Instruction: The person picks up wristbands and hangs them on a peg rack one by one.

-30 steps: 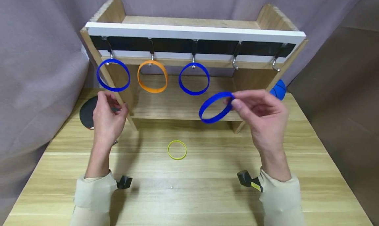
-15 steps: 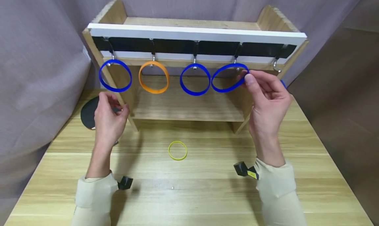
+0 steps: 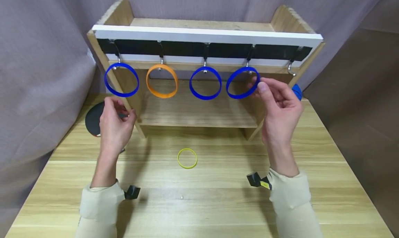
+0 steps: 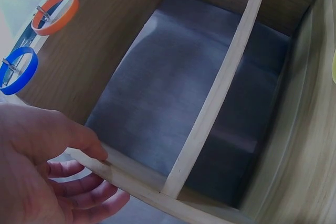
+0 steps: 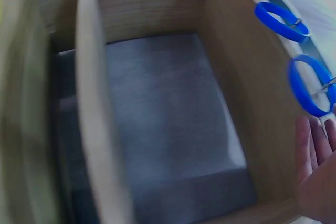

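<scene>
A wooden shelf (image 3: 193,123) carries a row of metal hooks along its front. My left hand (image 3: 116,125) holds the edge of its left side panel (image 4: 142,190), thumb on one face and fingers on the other. From the fourth hook hangs a blue wristband (image 3: 230,87). My right hand (image 3: 282,99) is at its right side, thumb just beside it, some fingertips behind it. In the right wrist view those fingers (image 5: 304,148) extend just below the band. Two more blue wristbands, one on the first hook (image 3: 107,84) and one on the third, flank an orange wristband (image 3: 149,87).
A yellow wristband (image 3: 178,160) lies on the table (image 3: 212,203) in front of the shelf. The rightmost hook (image 3: 290,70) carries no band. A black paddle-like object (image 3: 93,120) lies behind my left hand, and a blue ball (image 3: 297,91) shows behind the shelf's right side.
My right hand raised the blue wristband to the fourth hook, where it now hangs. Its pulled-out shape has rounded again and the fingers have loosened from it. The left hand stayed put.
</scene>
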A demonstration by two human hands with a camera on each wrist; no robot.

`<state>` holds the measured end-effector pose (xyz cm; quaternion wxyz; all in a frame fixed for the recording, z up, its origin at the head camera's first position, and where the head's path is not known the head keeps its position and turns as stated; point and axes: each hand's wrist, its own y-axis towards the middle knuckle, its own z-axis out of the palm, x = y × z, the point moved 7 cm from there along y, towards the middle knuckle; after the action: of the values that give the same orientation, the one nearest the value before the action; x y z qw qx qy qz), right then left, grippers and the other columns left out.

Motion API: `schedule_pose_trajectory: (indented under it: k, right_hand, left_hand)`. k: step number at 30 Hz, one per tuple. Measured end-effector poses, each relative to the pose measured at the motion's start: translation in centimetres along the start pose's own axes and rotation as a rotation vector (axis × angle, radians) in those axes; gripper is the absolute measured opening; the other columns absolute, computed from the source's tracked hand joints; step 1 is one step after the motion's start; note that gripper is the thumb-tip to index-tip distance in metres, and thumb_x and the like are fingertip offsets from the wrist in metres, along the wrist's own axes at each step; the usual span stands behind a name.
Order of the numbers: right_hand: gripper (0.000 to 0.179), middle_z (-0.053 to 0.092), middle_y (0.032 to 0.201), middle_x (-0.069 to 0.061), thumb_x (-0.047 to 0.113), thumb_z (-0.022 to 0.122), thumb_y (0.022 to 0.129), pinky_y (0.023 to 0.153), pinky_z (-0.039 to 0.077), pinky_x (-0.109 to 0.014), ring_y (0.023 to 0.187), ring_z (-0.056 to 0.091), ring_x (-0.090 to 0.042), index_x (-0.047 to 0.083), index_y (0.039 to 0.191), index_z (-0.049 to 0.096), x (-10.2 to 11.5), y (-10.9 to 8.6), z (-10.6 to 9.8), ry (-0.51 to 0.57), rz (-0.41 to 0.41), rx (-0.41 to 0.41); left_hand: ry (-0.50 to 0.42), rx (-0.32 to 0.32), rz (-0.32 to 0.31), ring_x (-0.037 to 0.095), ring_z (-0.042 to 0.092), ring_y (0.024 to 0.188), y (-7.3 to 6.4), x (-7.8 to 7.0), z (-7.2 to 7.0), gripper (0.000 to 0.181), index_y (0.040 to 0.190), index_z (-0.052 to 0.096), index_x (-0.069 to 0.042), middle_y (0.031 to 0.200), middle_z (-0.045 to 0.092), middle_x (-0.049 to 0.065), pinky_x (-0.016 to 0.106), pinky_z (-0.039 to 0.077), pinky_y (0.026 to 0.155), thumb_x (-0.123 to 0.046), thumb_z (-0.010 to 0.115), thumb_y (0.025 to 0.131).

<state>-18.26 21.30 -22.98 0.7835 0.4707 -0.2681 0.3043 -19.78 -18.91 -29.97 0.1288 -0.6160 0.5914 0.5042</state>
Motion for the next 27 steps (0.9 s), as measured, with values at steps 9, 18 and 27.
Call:
schedule_pose_trajectory:
  k: [9, 18, 27]
  right_hand:
    - [0.023, 0.071, 0.093, -0.020, 0.015, 0.066, 0.095, 0.059, 0.059, -0.036, 0.077, 0.070, -0.029, -0.007, 0.101, 0.069, -5.2, -4.4, -0.1, -0.345, 0.289, 0.374]
    - [0.007, 0.066, 0.076, 0.011, 0.023, 0.071, 0.090, 0.059, 0.052, -0.025, 0.066, 0.060, -0.005, 0.016, 0.092, 0.073, -12.0, -12.0, 4.1, -1.064, 0.356, 1.015]
    - [0.013, 0.059, 0.070, 0.014, 0.030, 0.077, 0.084, 0.059, 0.047, -0.030, 0.063, 0.054, -0.006, 0.019, 0.084, 0.070, -15.3, -14.4, 4.3, -1.247, 0.390, 1.068]
  left_hand:
    - [0.007, -0.005, 0.003, 0.019, 0.064, 0.085, 0.0, 0.2, 0.1, 0.031, 0.110, 0.048, 0.000, 0.097, 0.059, 0.010, 0.011, 0.049, 0.064, -0.005, 0.066, 0.085]
    - [0.011, -0.002, -0.010, 0.019, 0.064, 0.086, 0.0, 0.3, -0.1, 0.033, 0.112, 0.048, 0.001, 0.098, 0.060, 0.010, 0.011, 0.047, 0.064, -0.006, 0.067, 0.086]
    - [-0.014, 0.014, -0.003, 0.019, 0.063, 0.086, 0.1, 0.0, 0.0, 0.033, 0.112, 0.048, 0.002, 0.098, 0.060, 0.011, 0.011, 0.048, 0.065, -0.005, 0.067, 0.086]
